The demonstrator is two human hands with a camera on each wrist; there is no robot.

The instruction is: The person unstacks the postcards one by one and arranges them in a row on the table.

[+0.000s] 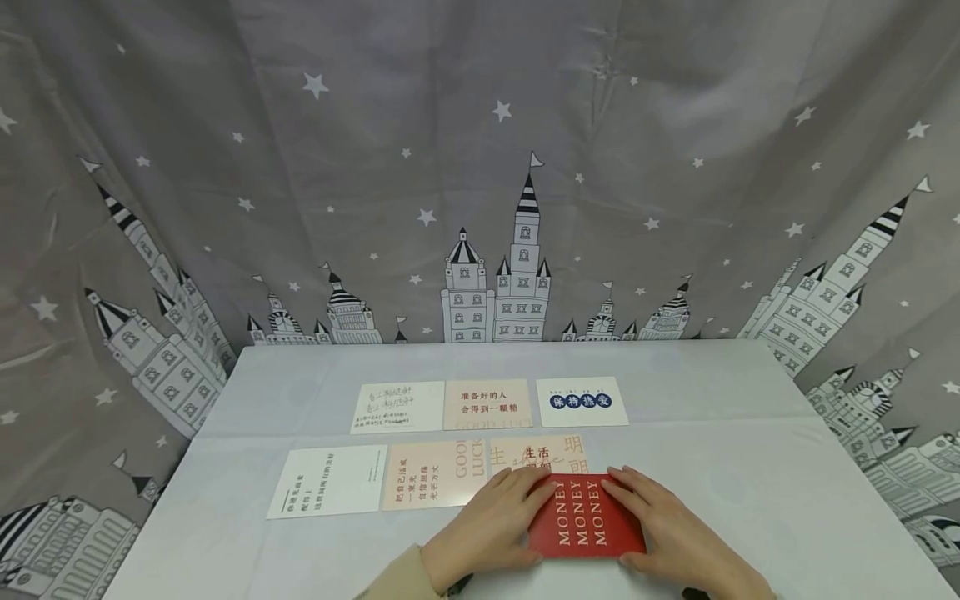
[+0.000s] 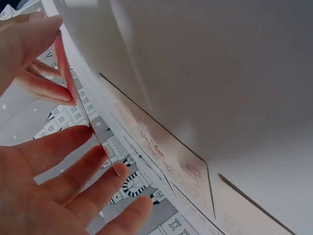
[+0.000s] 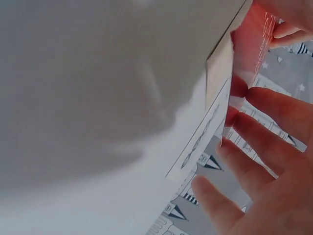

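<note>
A red card (image 1: 585, 517) printed with the word MONEY in three lines is held between both hands, over the near part of the table. My left hand (image 1: 487, 521) grips its left end, thumb at the near edge and fingers at the far one. At the right end my right hand (image 1: 675, 529) holds it in the same way. Both wrist views show the card edge-on, raised off the white surface, with fingertips against it. Just beyond it lies a peach card (image 1: 536, 454) with Chinese characters, its near part covered by the red card and left hand.
On the white table (image 1: 225, 500), a peach card (image 1: 435, 492) and a white card (image 1: 330, 482) continue the near row leftward. Behind them lie a handwritten white card (image 1: 397, 407), another peach card (image 1: 487, 392) and a white card with blue circles (image 1: 581, 402). A grey castle-print curtain (image 1: 360, 125) hangs behind.
</note>
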